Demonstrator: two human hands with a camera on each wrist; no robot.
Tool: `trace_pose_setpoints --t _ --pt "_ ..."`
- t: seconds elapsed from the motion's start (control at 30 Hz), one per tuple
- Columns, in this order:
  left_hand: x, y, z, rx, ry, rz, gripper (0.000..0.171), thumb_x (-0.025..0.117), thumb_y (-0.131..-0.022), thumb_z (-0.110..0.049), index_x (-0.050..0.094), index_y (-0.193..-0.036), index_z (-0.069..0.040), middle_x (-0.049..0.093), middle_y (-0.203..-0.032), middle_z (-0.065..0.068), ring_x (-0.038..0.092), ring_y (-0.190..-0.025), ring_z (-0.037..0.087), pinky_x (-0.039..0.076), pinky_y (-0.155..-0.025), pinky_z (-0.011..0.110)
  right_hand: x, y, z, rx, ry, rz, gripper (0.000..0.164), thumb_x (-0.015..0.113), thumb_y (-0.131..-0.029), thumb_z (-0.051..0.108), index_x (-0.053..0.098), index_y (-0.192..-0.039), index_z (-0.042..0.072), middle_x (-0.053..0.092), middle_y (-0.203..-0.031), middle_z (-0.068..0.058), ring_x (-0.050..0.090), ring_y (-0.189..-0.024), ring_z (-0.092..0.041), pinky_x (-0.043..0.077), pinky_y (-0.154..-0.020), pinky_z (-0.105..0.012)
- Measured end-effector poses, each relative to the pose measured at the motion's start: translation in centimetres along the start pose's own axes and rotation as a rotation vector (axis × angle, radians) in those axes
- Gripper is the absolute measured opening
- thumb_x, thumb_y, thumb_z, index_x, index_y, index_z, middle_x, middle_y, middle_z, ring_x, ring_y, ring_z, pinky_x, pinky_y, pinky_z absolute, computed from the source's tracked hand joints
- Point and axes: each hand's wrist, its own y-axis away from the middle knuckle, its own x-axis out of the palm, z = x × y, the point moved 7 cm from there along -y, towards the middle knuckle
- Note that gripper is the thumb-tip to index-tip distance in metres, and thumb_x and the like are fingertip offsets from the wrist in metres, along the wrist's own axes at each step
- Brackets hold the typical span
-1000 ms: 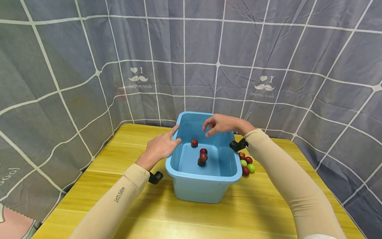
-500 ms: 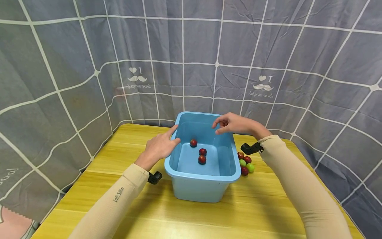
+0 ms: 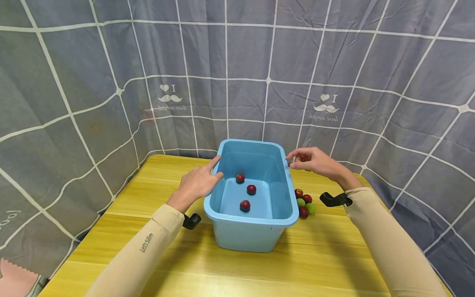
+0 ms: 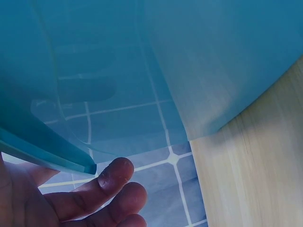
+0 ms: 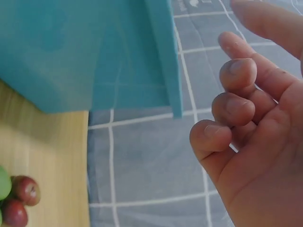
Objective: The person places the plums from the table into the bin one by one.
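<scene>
In the head view my left hand holds the left rim of a light blue plastic bin, thumb over the rim. The left wrist view shows the other fingers loosely bent outside, just under the edge. My right hand hovers at the bin's right rim, fingers loosely curled with nothing in them. Inside the bin, spread on its floor, lie a small red apple at the back, another red apple in the middle and a third red apple nearest me.
Right of the bin, a cluster on the yellow wooden table includes small red apples and green round fruits. A grey checked curtain hangs behind the table and along its sides.
A red apple has dropped into the bin and rolled toward the near left of its floor. My right hand has moved right, from over the bin to its right rim. The left hand stays put.
</scene>
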Motion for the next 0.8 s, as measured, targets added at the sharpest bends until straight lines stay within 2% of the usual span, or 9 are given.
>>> trace_pose_setpoints --t 0.27,0.33,0.5,0.57,0.67,0.8 --pt "-0.1 0.1 -0.1 -0.007 0.001 0.005 0.068 0.041 -0.099 -0.051 0.018 -0.161 -0.040 0.060 -0.084 0.008 0.059 -0.073 0.026 0.043 -0.056 0.038 -0.9 2.7 -2.7 0.039 -0.098 -0.067 0.035 0.066 -0.097 0.029 0.064 -0.127 0.011 0.056 -0.087 -0.011 0.051 -0.075 -0.022 0.046 -0.069 -0.032" --pt "0.0 0.1 -0.1 -0.007 0.002 0.006 0.068 0.041 -0.098 -0.051 0.018 -0.161 -0.040 0.062 -0.087 0.009 0.059 -0.074 0.026 0.043 -0.057 0.039 -0.9 3.2 -3.4 0.039 -0.115 -0.078 0.035 0.065 -0.098 0.028 0.063 -0.128 0.009 0.055 -0.087 -0.010 0.051 -0.074 -0.022 0.046 -0.069 -0.032" --pt "0.0 0.2 0.0 -0.003 0.001 0.000 0.067 0.041 -0.099 -0.052 0.019 -0.161 -0.040 0.068 -0.108 0.011 0.060 -0.077 0.027 0.044 -0.058 0.039 -0.6 4.3 -5.2 0.059 -0.142 -0.092 0.035 0.064 -0.099 0.027 0.061 -0.129 0.008 0.053 -0.083 -0.007 0.050 -0.071 -0.026 0.047 -0.068 -0.033" --pt "0.0 0.1 0.0 -0.001 0.000 -0.002 0.067 0.041 -0.099 -0.051 0.019 -0.161 -0.040 0.068 -0.109 0.011 0.060 -0.077 0.027 0.044 -0.058 0.039 -0.4 4.7 -5.9 0.070 -0.149 -0.099 0.035 0.064 -0.099 0.026 0.061 -0.129 0.008 0.053 -0.083 -0.007 0.049 -0.071 -0.028 0.046 -0.066 -0.032" --pt "-0.1 0.1 0.0 0.001 0.002 -0.004 0.067 0.040 -0.099 -0.051 0.019 -0.161 -0.039 0.066 -0.099 0.009 0.060 -0.076 0.026 0.044 -0.058 0.038 -0.2 5.2 -6.7 0.073 -0.158 -0.112 0.035 0.064 -0.099 0.025 0.060 -0.129 0.007 0.053 -0.086 -0.008 0.048 -0.072 -0.031 0.045 -0.065 -0.031" --pt "-0.1 0.1 0.0 0.002 0.003 -0.006 0.067 0.040 -0.099 -0.051 0.020 -0.161 -0.039 0.066 -0.099 0.009 0.060 -0.078 0.026 0.045 -0.058 0.038 0.2 5.8 -7.9 0.088 -0.203 -0.126 0.035 0.063 -0.100 0.025 0.060 -0.129 0.006 0.049 -0.089 -0.009 0.047 -0.072 -0.027 0.044 -0.066 -0.031"
